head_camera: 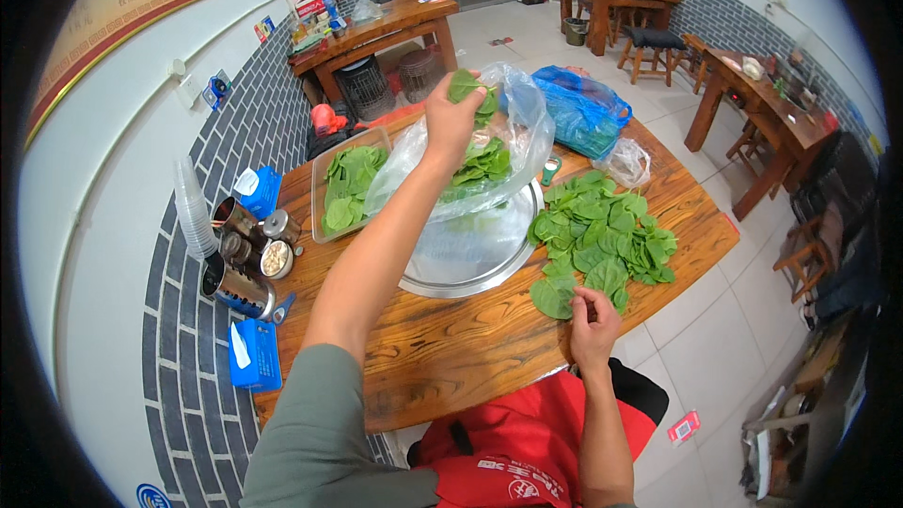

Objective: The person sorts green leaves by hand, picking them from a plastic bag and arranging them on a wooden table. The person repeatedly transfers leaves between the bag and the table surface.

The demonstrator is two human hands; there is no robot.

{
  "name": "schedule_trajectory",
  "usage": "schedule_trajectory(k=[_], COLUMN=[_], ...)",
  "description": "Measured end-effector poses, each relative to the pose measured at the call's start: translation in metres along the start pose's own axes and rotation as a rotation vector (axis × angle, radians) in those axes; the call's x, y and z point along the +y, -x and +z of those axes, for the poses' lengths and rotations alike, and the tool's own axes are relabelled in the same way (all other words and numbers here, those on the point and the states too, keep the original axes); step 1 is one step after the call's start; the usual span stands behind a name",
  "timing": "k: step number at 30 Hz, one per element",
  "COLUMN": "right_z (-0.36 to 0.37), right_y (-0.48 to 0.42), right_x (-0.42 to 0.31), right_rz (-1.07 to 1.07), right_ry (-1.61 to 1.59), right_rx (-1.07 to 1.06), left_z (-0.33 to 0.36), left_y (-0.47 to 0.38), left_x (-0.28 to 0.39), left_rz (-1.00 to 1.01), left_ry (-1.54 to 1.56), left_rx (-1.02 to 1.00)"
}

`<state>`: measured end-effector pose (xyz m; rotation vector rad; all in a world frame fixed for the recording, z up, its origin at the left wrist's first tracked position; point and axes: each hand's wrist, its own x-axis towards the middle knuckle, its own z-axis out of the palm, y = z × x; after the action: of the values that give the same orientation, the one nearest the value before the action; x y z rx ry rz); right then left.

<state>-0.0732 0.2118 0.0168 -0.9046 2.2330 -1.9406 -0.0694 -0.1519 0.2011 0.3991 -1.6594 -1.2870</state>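
Note:
My left hand (455, 113) is raised over a clear plastic bag (525, 109) and holds a few green leaves (463, 87). More loose leaves (484, 164) lie inside the bag, which rests spread over a round metal tray (471, 275). Low at the right, my right hand (596, 324) has its fingertips pinched at the edge of one broad leaf (553, 295). That leaf lies at the near end of a heap of green leaves (600, 226) on the wooden table (423, 346). A rectangular plastic container (315, 204) with flat leaves in it stands left of the bag.
Behind the heap lie a blue plastic bag (575, 109), a crumpled clear bag (626, 162) and a green-handled tool (551, 169). Along the left wall stand tissue boxes (255, 356), a metal canister (243, 289), stacked plastic cups (192, 208) and a bowl of garlic cloves (276, 259).

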Motion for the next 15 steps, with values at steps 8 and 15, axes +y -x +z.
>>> schedule_trajectory(k=[8, 15], right_z=[-0.001, 0.000], right_y=[0.000, 0.000], right_x=[-0.001, 0.001], right_rz=[-0.032, -0.046], right_ry=[0.014, -0.006], right_rx=[-0.004, -0.008], left_z=[0.004, -0.037], left_y=[-0.008, 0.109], left_x=[-0.024, -0.005], left_rz=[0.237, 0.354], left_ry=[-0.623, -1.093], left_rx=[-0.125, -0.676])
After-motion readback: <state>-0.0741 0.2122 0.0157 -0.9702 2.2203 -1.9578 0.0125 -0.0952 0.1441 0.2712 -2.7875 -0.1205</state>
